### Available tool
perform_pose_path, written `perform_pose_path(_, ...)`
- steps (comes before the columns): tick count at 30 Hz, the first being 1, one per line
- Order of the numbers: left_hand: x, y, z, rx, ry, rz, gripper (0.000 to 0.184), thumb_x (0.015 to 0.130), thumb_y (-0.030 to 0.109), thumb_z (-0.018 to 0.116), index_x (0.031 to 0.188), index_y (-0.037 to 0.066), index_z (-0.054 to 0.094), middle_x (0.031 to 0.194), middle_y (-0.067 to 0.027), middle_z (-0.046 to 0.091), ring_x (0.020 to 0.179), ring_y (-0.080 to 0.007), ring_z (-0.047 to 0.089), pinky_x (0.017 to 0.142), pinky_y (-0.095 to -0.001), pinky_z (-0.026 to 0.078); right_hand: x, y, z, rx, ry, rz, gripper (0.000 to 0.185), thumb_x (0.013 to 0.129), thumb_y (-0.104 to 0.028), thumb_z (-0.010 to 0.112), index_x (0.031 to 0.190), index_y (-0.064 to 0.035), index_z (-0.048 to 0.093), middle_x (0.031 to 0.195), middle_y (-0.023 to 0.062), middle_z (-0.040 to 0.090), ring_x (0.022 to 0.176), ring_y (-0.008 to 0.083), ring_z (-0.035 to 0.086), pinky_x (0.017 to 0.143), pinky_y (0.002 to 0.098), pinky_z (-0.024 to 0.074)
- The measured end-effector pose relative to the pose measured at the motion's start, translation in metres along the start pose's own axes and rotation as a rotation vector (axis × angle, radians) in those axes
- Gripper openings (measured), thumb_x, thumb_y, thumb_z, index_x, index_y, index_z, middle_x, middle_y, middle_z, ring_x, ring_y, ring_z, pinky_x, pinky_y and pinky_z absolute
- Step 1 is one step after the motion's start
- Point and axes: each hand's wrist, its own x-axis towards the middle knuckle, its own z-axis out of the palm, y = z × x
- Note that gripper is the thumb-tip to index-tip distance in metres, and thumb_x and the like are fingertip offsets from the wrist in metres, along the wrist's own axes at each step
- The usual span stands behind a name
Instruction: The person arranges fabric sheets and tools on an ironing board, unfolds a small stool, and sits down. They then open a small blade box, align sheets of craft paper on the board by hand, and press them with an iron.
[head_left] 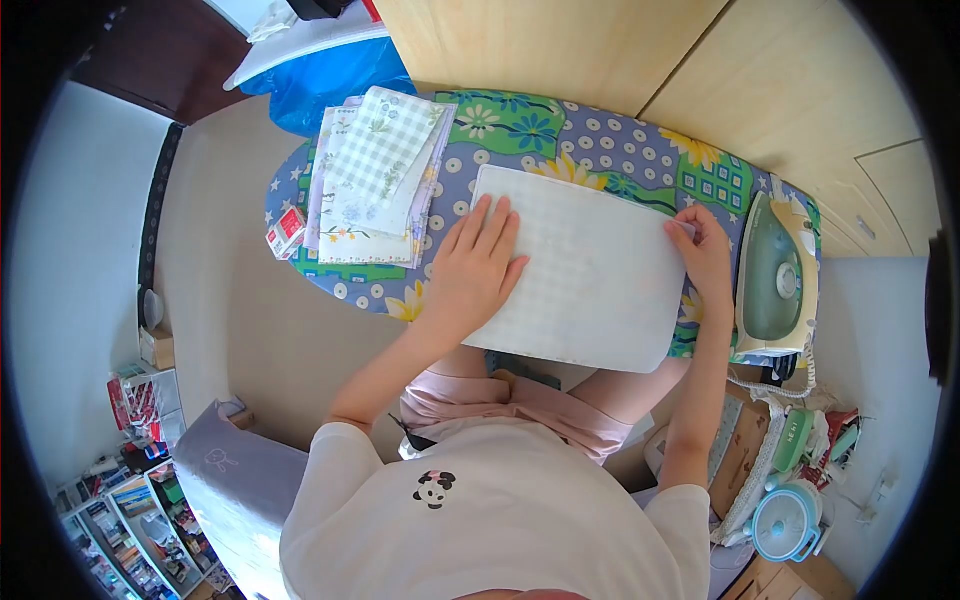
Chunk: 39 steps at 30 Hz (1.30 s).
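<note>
Pale cloth spread between a flat left hand and a pinching right hand

The right hand (pixel 705 250) is drawn in narrow, thumb and fingers pinching the far right corner of the pale cloth (pixel 590 280). The left hand (pixel 478 260) lies flat, its fingers a little apart and its palm down on the cloth's left side. Between and below both grips, the faintly checked cloth reaches past the near edge of the ironing board (pixel 625 130), over the person's legs. Beyond the grips, a strip of patterned cover shows between the cloth's far edge and the wooden cabinet (pixel 540 45). Only a slim strip separates the right hand from the iron (pixel 775 280) on its right. Left of the left hand, a wider patterned strip leads to the stack of printed cloths (pixel 375 190), with the small red-and-white box (pixel 287 233) at its left edge.

There is one pale cloth, one iron, one box and one stack; the stack shows at least three pieces, their exact number hidden by overlap.
</note>
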Motion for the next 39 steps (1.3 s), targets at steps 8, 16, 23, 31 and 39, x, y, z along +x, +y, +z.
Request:
perform_pose_path(8,0.001,-0.001,0.002,0.012,0.004,-0.010,0.045,0.079,0.021,0.060,0.117,-0.001,0.050,0.128,-0.0131,0.046,0.119,-0.0296,0.042,0.092,-0.0379,0.038,-0.001,0.005,0.004,-0.014,0.070,-0.046,0.013,0.077,-0.012,0.065,0.081,-0.0026,0.056,0.066,-0.0010,0.053,0.053,0.0061,0.037,0.048,0.0217,0.0301)
perform_pose_path(16,-0.001,-0.001,0.004,0.092,0.001,-0.035,0.046,0.080,0.023,0.057,0.118,-0.002,0.049,0.127,-0.0132,0.047,0.119,-0.0281,0.042,0.093,-0.0409,0.035,0.000,0.008,0.006,-0.024,0.082,-0.039,0.014,0.077,-0.013,0.065,0.080,-0.0026,0.055,0.065,-0.0002,0.053,0.051,0.0056,0.036,0.047,0.0219,0.0293)
perform_pose_path(23,0.000,0.003,0.002,0.131,0.011,-0.067,0.046,0.080,0.025,0.057,0.118,-0.001,0.049,0.125,-0.0126,0.049,0.118,-0.0277,0.044,0.094,-0.0425,0.035,0.003,0.012,0.010,-0.061,0.132,-0.118,0.014,0.076,-0.011,0.065,0.080,-0.0020,0.055,0.066,0.0005,0.053,0.054,0.0068,0.040,0.049,0.0220,0.0321)
perform_pose_path(31,0.030,0.005,0.020,0.033,-0.060,-0.013,0.042,0.078,0.020,0.060,0.114,0.000,0.050,0.119,-0.0183,0.049,0.118,-0.0323,0.043,0.093,-0.0452,0.037,-0.002,-0.001,0.007,-0.058,0.098,0.026,0.015,0.075,-0.011,0.065,0.081,-0.0017,0.055,0.068,0.0033,0.055,0.060,0.0091,0.046,0.054,0.0233,0.0369)
perform_pose_path(39,0.027,0.006,0.030,-0.007,-0.037,0.014,0.046,0.082,0.025,0.056,0.124,0.008,0.046,0.132,-0.0229,0.037,0.123,-0.0414,0.033,0.099,-0.0502,0.029,-0.003,0.003,0.009,-0.080,0.101,-0.006,0.016,0.075,-0.013,0.065,0.081,-0.0022,0.055,0.070,0.0070,0.058,0.065,0.0135,0.052,0.061,0.0259,0.0417)
